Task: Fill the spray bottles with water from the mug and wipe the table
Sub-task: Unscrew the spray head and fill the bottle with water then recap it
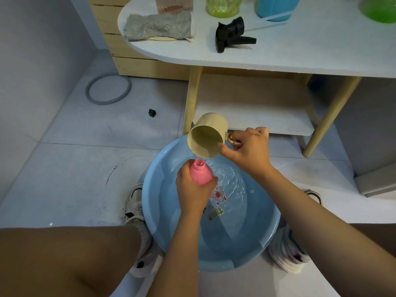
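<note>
Over the blue basin (162,232) on the floor, the filling step is in hand. A pink spray bottle (201,173) is held by the left hand (194,189), fingers curled round its body, neck uppermost. Its long axis runs near vertical, tilted slightly away from the person, and the open mouth points up toward the mug lip. The beige mug (206,138) is gripped at its handle by the right hand (249,150), fingers closed round the handle. The mug is tipped steeply: its axis lies close to horizontal, mouth facing the camera and downward, lowest edge of the rim just above the bottle mouth. A thin stream of water is seen between rim and bottle. Fill level inside the bottle cannot be told.

On the white table (300,58) a black trigger head (231,35) is lying on its side, its tube pointing right; a grey cloth (158,25) is lying near the left edge. A yellow-green bottle (224,6), a blue bottle (276,7) and a green bottle (379,9) are standing behind, cut off by the frame.

Judgement: task early to midway; wiping not yet begun. Next move calls for the mug to be levelled before overflow, bottle kept upright, then carried to the table and capped
</note>
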Demonstrator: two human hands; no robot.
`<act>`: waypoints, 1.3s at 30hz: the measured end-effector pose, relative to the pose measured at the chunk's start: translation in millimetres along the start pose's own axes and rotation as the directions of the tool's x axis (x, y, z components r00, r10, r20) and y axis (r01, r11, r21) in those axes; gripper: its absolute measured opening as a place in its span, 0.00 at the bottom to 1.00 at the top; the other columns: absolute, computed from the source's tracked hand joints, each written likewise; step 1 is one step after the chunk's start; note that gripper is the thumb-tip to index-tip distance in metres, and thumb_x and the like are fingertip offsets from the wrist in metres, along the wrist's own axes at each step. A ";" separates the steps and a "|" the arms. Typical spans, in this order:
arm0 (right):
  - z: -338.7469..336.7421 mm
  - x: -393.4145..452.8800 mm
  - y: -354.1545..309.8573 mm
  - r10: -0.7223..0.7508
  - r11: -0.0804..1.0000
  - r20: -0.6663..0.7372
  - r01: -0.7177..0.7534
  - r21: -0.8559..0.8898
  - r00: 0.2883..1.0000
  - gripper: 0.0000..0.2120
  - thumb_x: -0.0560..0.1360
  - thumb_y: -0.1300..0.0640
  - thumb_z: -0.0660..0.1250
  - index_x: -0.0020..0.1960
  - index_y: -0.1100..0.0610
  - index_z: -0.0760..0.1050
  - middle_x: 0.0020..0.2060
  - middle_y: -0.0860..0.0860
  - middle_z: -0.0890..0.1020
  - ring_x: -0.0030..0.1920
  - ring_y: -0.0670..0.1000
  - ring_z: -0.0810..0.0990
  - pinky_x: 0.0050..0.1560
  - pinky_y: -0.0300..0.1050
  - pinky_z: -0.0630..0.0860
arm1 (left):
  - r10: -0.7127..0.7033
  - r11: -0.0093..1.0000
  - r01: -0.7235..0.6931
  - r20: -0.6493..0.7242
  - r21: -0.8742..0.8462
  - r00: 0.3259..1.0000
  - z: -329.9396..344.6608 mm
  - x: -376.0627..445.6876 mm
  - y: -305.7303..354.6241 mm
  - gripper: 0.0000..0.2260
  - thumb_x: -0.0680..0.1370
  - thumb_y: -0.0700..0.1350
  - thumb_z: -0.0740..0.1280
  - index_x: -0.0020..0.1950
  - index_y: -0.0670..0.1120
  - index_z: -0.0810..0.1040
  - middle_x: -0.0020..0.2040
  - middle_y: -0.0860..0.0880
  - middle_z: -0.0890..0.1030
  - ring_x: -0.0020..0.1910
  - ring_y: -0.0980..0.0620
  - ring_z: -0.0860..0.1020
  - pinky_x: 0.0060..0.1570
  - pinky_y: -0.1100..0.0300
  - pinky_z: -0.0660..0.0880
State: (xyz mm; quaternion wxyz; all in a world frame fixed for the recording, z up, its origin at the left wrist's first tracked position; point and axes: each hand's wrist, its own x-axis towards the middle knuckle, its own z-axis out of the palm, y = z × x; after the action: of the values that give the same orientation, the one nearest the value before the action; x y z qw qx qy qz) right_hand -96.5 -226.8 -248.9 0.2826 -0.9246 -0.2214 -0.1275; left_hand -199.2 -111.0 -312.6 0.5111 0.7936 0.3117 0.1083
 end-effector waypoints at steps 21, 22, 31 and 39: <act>-5.2 5.7 -0.5 -0.108 0.992 -0.126 0.100 -0.070 0.986 0.20 0.67 0.39 0.61 0.29 0.54 0.64 0.24 0.46 0.67 0.31 0.50 0.65 0.46 0.43 0.54 | 0.006 1.000 -0.006 -0.009 -0.005 1.000 1.4 -1.2 0.3 0.29 0.61 0.50 0.79 0.56 0.59 0.68 0.53 0.57 0.74 0.52 0.53 0.74 0.49 0.56 0.75; -5.6 5.7 -0.4 -0.118 0.991 -0.132 0.108 -0.075 0.984 0.20 0.67 0.39 0.61 0.29 0.54 0.64 0.24 0.46 0.67 0.31 0.49 0.65 0.46 0.43 0.53 | 0.008 1.000 -0.008 -0.010 -0.004 1.000 1.5 -1.1 0.3 0.29 0.61 0.50 0.79 0.56 0.59 0.68 0.53 0.57 0.74 0.52 0.53 0.74 0.49 0.56 0.76; -7.1 5.6 -2.9 -0.219 0.974 -0.198 0.204 -0.093 0.955 0.19 0.67 0.40 0.63 0.30 0.52 0.62 0.26 0.44 0.64 0.31 0.50 0.65 0.47 0.42 0.53 | 0.027 1.000 -0.027 -0.013 0.005 1.000 0.3 -1.6 0.7 0.30 0.62 0.49 0.79 0.55 0.59 0.66 0.53 0.56 0.72 0.53 0.52 0.74 0.50 0.55 0.75; -8.9 7.2 -4.2 -0.274 0.960 -0.245 0.248 -0.132 0.930 0.20 0.66 0.42 0.65 0.28 0.58 0.69 0.26 0.44 0.63 0.29 0.53 0.68 0.47 0.46 0.59 | 0.021 1.000 -0.021 -0.021 -0.005 1.000 0.3 -2.9 0.0 0.29 0.62 0.48 0.79 0.56 0.58 0.68 0.53 0.57 0.71 0.54 0.52 0.73 0.51 0.54 0.75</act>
State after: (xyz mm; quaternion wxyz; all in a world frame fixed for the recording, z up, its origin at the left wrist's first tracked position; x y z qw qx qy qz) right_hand -93.2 -226.4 -237.1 0.2439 -0.8747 -0.2969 -0.2953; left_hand -201.3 -113.0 -312.3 0.5088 0.7944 0.3081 0.1228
